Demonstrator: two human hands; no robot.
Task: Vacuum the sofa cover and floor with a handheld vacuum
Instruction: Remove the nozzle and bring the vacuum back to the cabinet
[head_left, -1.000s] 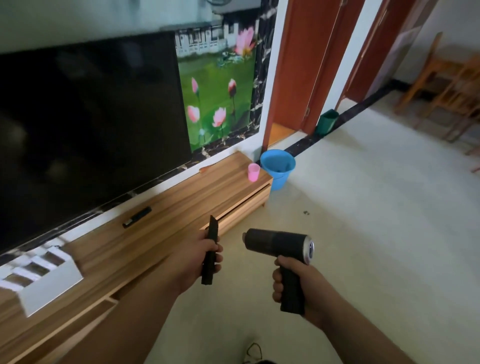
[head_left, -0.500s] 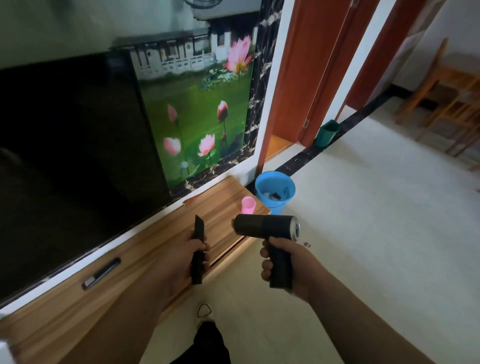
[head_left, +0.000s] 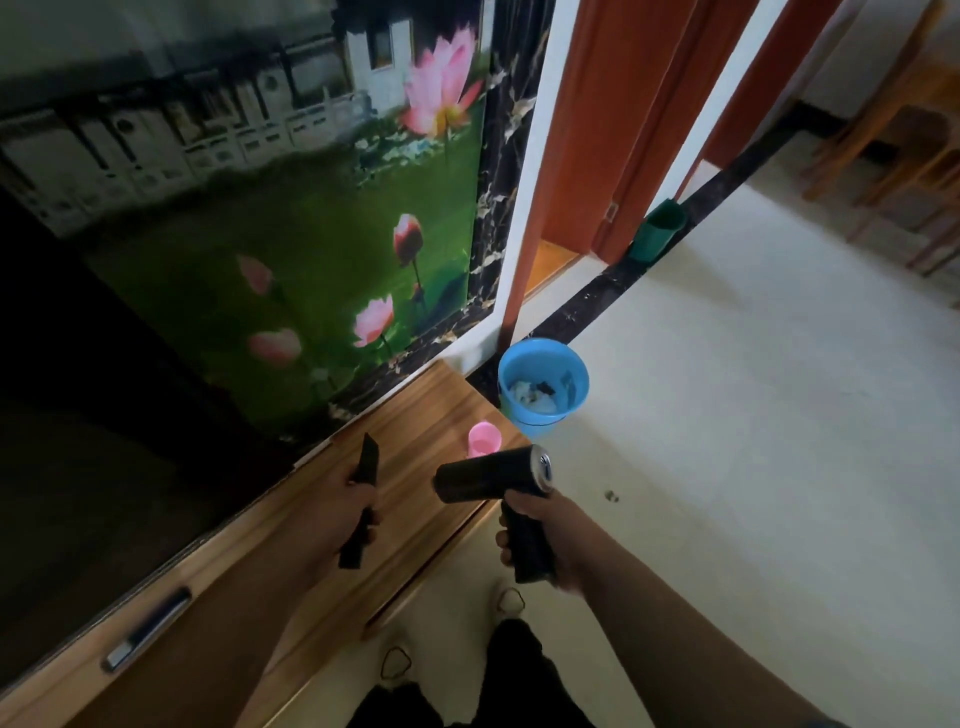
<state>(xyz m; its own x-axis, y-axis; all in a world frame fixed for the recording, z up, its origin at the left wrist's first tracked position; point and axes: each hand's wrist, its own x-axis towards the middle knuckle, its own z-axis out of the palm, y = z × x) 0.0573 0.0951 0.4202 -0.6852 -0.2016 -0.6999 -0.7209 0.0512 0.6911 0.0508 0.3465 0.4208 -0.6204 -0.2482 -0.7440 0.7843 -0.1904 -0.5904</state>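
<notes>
Stepping closer to bin (head_left: 535, 427), gripping vacuum (head_left: 491, 475) in right fingers (head_left: 503, 543), clenching nozzle (head_left: 368, 462) in left fingers (head_left: 370, 519) over tabletop (head_left: 426, 410) front edge; still not fitting nozzle, no vacuuming yet.

The wooden cabinet (head_left: 415, 413) carries a pink cup (head_left: 484, 439) at its 1 o'clock end and a remote (head_left: 148, 626) (blurred) toward 8 o'clock. On the floor (head_left: 753, 415) stand a blue bin (head_left: 543, 384) and, at 1 o'clock from it, a green bin (head_left: 657, 231).

Matt black vacuum (head_left: 493, 475); wood-grain cabinet (head_left: 415, 415) — glossy plastic bucket (head_left: 543, 387).

Cup (head_left: 484, 439) on cabinet (head_left: 423, 402) — bucket (head_left: 535, 423) just beyond (on floor (head_left: 727, 415)).
</notes>
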